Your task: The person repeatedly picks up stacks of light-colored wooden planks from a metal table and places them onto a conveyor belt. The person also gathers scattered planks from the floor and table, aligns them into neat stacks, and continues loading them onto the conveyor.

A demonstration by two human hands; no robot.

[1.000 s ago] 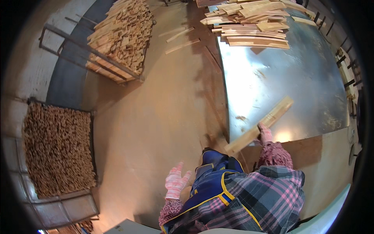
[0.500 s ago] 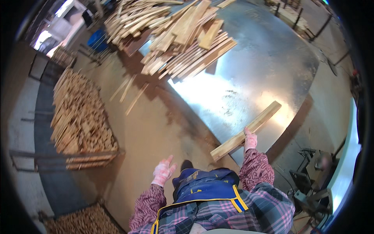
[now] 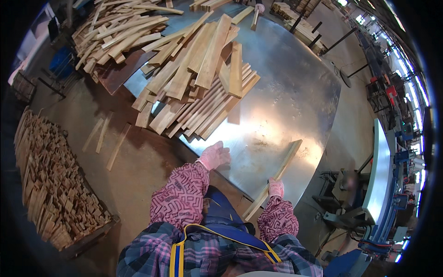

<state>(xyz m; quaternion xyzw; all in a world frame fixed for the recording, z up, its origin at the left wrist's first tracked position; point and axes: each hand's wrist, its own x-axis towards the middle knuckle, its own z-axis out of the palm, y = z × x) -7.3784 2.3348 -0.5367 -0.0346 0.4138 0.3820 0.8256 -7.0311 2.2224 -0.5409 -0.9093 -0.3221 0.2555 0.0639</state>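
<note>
Wooden strip [image 3: 288, 160] in curled right hand [image 3: 276, 188] (left hand [image 3: 214, 156] half-spread), rack [image 3: 92, 237] full of sticks [image 3: 57, 184]

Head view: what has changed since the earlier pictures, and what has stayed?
The pink-and-white gloved left hand has moved forward from over the brown floor to the near edge of the shiny metal table, near piled pale wooden boards. The view has turned right. Unchanged: the gloved right hand grips the long pale wooden plank.

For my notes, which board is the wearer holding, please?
The lone wooden board in the right hand, apart from the heap farther up the metal table.
</note>
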